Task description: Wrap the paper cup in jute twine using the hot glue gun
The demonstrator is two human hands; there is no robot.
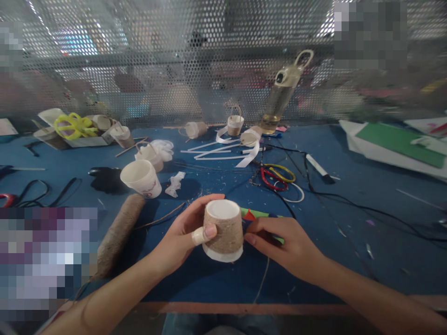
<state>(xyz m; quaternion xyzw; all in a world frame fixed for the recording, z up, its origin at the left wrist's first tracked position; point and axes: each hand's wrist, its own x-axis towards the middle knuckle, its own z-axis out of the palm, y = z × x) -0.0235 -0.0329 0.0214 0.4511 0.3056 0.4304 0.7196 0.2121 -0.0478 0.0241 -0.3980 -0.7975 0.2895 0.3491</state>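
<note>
The twine-wrapped cup (223, 230) is held upside down just above the blue surface (349, 232), near its front edge. The left hand (181, 235) clasps the cup, its taped thumb across the front. The right hand (282, 244) presses curled fingertips against the cup's right side; whether they pinch twine cannot be told. A twine spool (117, 235) lies left of the cup, and a plain white cup (141, 178) lies behind and left.

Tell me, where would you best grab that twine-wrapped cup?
Grip the twine-wrapped cup around its wrapped wall, from the sides, as the left hand does. It is upside down, narrow base up; the rough twine likely grips better than the thin bare rim below.
</note>
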